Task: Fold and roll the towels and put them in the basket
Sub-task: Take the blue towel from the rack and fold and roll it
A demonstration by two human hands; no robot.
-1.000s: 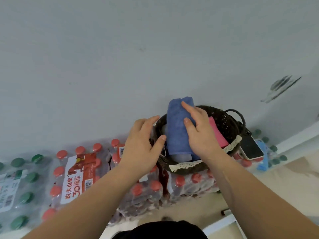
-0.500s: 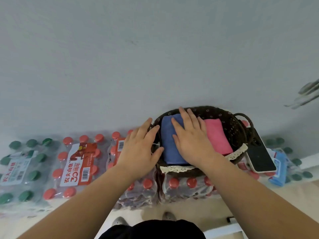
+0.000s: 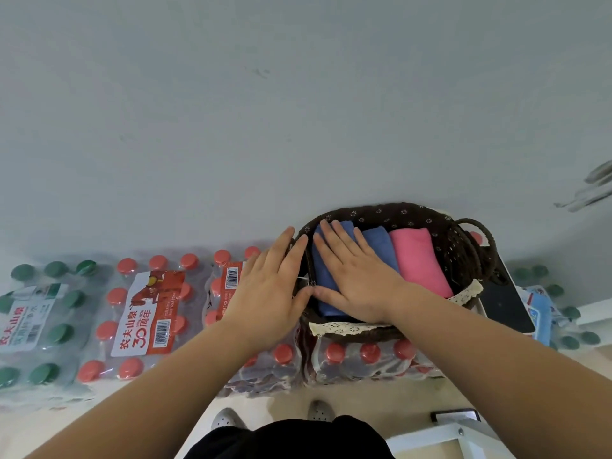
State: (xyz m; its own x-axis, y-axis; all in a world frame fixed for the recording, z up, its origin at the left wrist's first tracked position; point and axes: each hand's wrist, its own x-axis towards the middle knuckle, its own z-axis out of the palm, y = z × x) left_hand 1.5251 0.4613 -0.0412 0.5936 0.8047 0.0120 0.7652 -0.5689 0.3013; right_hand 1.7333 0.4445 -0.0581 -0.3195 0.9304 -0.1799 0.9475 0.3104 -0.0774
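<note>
Change: since a second ago the blue towel (image 3: 379, 246) has gone from standing up in the right hand (image 3: 357, 279) to lying down inside the basket (image 3: 463, 260).
Right hand: the grip is fully open, fingers straight, palm pressing flat on the blue towel; it clasps nothing.
Left hand (image 3: 271, 293): open too, fingers straight against the left rim of the basket from outside, thumb almost meeting the right thumb.
Blue towel: in the left half of the basket, under the right palm, showing on both sides of it.
Pink towel (image 3: 419, 260): rolled, touching the blue one on its right side.
Basket: stands on packs of red-capped bottles (image 3: 145, 313); a dark phone (image 3: 503, 303) lies just beside it.
</note>
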